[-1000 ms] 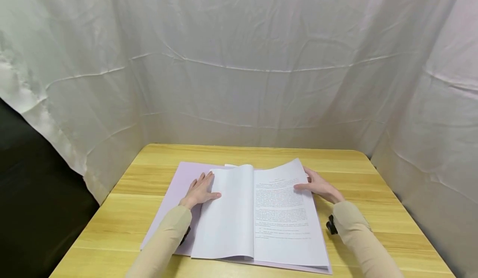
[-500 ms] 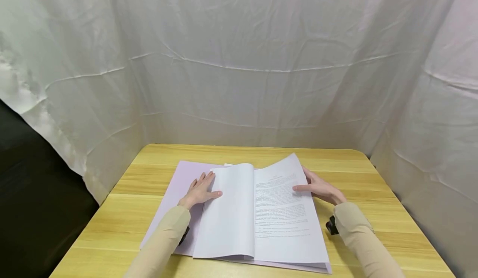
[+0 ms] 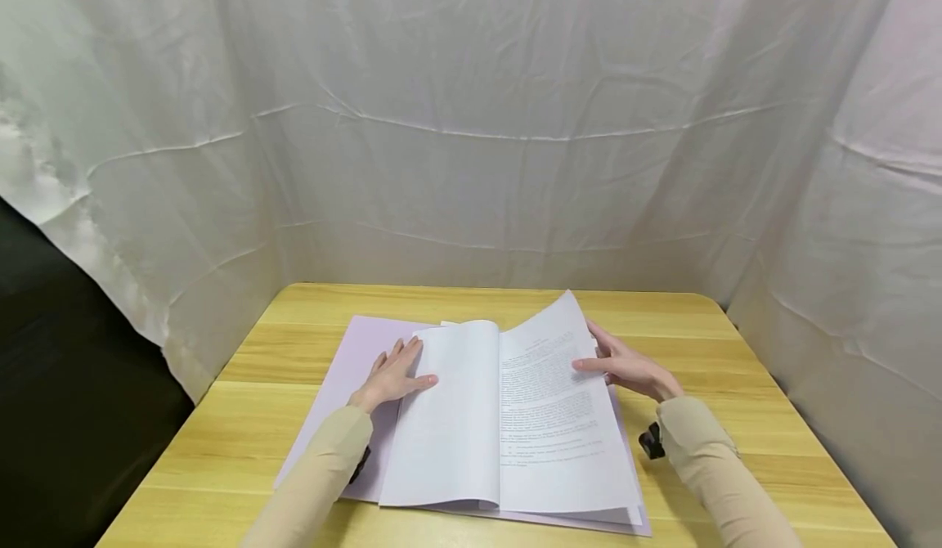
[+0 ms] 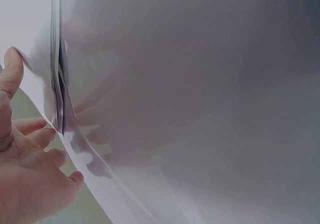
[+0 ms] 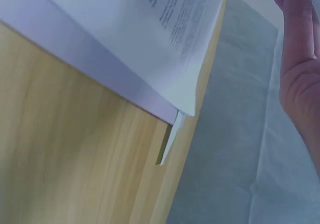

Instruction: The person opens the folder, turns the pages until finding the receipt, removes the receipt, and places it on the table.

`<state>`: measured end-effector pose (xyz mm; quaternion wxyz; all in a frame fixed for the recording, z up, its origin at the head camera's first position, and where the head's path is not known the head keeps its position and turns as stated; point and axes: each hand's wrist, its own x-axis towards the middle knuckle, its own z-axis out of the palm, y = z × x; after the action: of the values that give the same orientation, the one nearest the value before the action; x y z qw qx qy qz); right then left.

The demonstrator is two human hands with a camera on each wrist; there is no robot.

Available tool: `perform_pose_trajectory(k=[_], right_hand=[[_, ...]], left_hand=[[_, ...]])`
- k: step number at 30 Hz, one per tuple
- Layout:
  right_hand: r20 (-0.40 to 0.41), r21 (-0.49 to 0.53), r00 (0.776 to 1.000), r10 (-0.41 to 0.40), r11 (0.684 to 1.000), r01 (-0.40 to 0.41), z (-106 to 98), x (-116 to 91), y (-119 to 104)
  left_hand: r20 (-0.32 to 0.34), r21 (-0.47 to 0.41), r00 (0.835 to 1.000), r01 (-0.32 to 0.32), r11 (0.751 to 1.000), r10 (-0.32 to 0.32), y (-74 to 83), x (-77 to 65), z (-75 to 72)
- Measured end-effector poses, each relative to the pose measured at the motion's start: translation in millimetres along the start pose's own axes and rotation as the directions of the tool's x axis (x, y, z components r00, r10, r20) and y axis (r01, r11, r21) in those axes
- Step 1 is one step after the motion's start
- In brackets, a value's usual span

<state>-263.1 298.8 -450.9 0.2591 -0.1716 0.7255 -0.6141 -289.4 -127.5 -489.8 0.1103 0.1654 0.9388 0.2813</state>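
Observation:
A lilac folder [image 3: 375,334] lies open on the table, with a stack of white sheets turned to its left side. The blank left page [image 3: 449,425] bulges near the fold. On it rests my left hand [image 3: 393,378], thumb pointing right and fingers stretched toward the far edge. At the right, my right hand [image 3: 625,366] pinches the outer edge of a printed page [image 3: 548,417], thumb on top, fingers partly hidden behind. That page's far corner is raised. The left wrist view shows the left hand [image 4: 35,169] beside a glossy reflecting surface [image 4: 200,108].
The wooden table [image 3: 221,433] runs back to a pale curtain [image 3: 515,188]. A white strip [image 5: 172,136] juts past the folder's edge in the right wrist view. Dark fabric [image 3: 66,384] hangs at far left. Small black devices sit at both wrists.
The printed page's far right corner has risen and shifted left, showing more of what lies beneath. My right hand has moved slightly left with it; my left hand stays nearly still.

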Motion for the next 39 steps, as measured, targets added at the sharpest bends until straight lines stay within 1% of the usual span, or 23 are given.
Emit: perform_pose_trajectory(k=[3, 7, 9, 11, 14, 16, 21, 25, 31, 33, 37, 39], right_hand=[[-0.020, 0.001, 1.000, 0.018, 1.000, -0.018, 4, 0, -4], [-0.023, -0.002, 0.999, 0.024, 1.000, -0.025, 9, 0, -9], [-0.002, 0.011, 1.000, 0.006, 1.000, -0.006, 12, 0, -11], [0.037, 0.041, 0.999, -0.032, 0.999, 0.030, 15, 1, -13], [0.104, 0.084, 0.991, -0.089, 0.993, 0.080, 19, 2, -16], [0.138, 0.095, 0.984, -0.110, 0.991, 0.097, 21, 4, -17], [0.150, 0.069, 0.983, -0.109, 0.993, 0.100, 27, 6, -20], [0.157, 0.072, 0.980, -0.125, 0.991, 0.115, 31, 9, -22], [0.155, 0.061, 0.981, -0.116, 0.992, 0.108, 38, 13, -24], [0.157, 0.057, 0.982, -0.108, 0.993, 0.100, 40, 14, -25], [0.166, 0.065, 0.981, -0.105, 0.993, 0.095, 43, 17, -26], [0.180, 0.071, 0.977, -0.113, 0.992, 0.102, 44, 19, -26]], left_hand=[[-0.002, 0.001, 1.000, 0.000, 1.000, 0.000, 0.6, -1.0, -0.6], [-0.006, -0.005, 1.000, -0.004, 1.000, 0.003, 1.6, -3.1, -0.4], [-0.008, -0.010, 1.000, -0.008, 1.000, 0.008, 2.4, -3.9, -0.4], [-0.007, -0.019, 1.000, -0.018, 1.000, 0.017, 3.2, -4.4, -0.6], [-0.004, -0.035, 1.000, -0.030, 0.999, 0.030, 5.1, -4.9, -1.5], [-0.002, -0.055, 0.999, -0.038, 0.998, 0.038, 6.7, -5.8, -2.3], [0.004, -0.104, 0.999, -0.037, 0.994, 0.037, 10.6, -7.2, -3.2], [0.009, -0.153, 0.999, -0.040, 0.987, 0.042, 11.6, -6.2, -1.8], [0.021, -0.256, 0.997, -0.064, 0.964, 0.072, 17.4, -6.4, -1.3], [0.024, -0.290, 0.997, -0.061, 0.955, 0.071, 19.4, -6.2, -1.3], [0.026, -0.386, 0.998, -0.045, 0.921, 0.059, 24.0, -5.8, -1.2], [0.025, -0.431, 0.997, -0.052, 0.901, 0.069, 26.4, -5.3, -0.8]])
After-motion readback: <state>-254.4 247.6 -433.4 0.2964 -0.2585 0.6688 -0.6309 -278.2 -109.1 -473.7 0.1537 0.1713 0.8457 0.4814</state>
